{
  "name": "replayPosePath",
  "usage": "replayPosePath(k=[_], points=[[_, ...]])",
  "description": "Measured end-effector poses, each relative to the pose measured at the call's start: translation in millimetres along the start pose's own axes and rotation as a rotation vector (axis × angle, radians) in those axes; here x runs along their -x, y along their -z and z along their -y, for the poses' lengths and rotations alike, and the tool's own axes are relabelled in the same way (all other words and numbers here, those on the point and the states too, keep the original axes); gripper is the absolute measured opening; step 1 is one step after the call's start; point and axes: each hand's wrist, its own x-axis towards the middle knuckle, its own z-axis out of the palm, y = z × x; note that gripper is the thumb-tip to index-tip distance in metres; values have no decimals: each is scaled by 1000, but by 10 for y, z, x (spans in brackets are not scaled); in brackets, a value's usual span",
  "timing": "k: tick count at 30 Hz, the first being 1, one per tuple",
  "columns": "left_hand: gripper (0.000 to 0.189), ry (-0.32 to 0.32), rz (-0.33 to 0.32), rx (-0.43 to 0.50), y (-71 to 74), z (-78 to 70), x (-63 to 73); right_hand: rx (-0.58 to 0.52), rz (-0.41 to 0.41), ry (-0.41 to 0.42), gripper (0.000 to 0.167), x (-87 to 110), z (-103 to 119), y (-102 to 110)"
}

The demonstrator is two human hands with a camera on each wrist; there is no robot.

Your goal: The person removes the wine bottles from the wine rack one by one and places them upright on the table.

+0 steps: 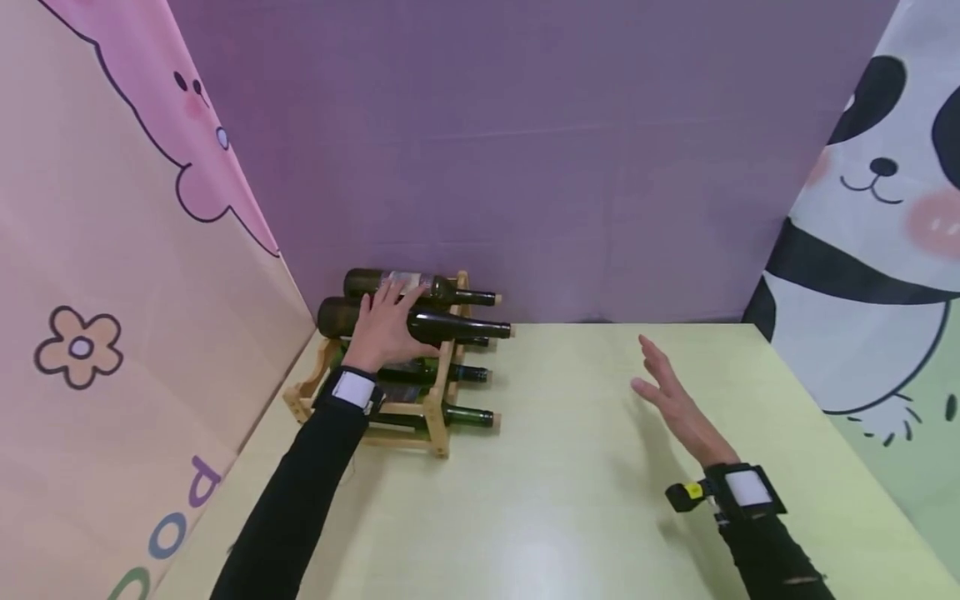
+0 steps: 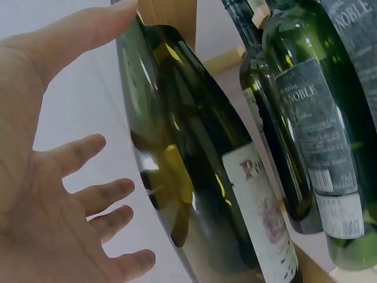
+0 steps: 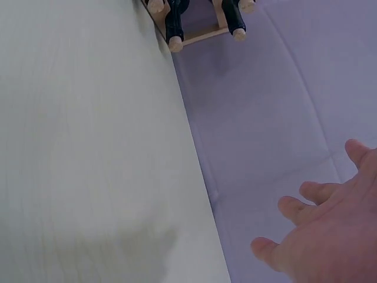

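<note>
At the left of the table stands a wooden wine rack [image 1: 435, 410] with several dark green wine bottles lying in it, corked necks toward the right. My left hand [image 1: 385, 329] is over the front bottle [image 1: 457, 325] of the top level. Seen from the left wrist, the thumb [image 2: 97, 29] lies at this bottle's shoulder, while the spread fingers [image 2: 112, 191] stay apart from the glass. A pale label [image 2: 259, 206] shows on it. My right hand [image 1: 678, 408] hovers above the table, fingers extended, holding nothing.
Behind the top bottle lies another wine bottle [image 1: 442, 289], and lower ones [image 1: 468, 415] stick their necks out past the rack. A purple backdrop [image 1: 570, 208] rises at the table's far edge. Printed cloths hang at the left [image 1: 150, 275] and right [image 1: 847, 350].
</note>
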Motion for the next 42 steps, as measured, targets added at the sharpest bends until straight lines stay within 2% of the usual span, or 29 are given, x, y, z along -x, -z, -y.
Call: replayPosePath(k=[10, 16, 23, 28, 31, 36, 42], points=[[105, 20, 87, -85, 24, 131, -159, -74, 15, 62, 71, -48, 60, -123], [99, 14, 133, -139, -73, 184, -229, -102, 15, 62, 71, -20, 27, -152], [102, -31, 134, -170, -181, 214, -346, -127, 9, 79, 70, -27, 4, -147], [94, -34, 125, -192, -247, 233, -430, -126, 9, 77, 70, -38, 25, -139], [89, -37, 118, -214, -288, 281, -441, -139, 16, 77, 70, -46, 35, -149], [84, -67, 63, -224, -333, 358, -435, -161, 17, 75, 71, -64, 63, -151], [82, -105, 63, -222, -337, 299, -484, -173, 4, 74, 70, -23, 39, -112]])
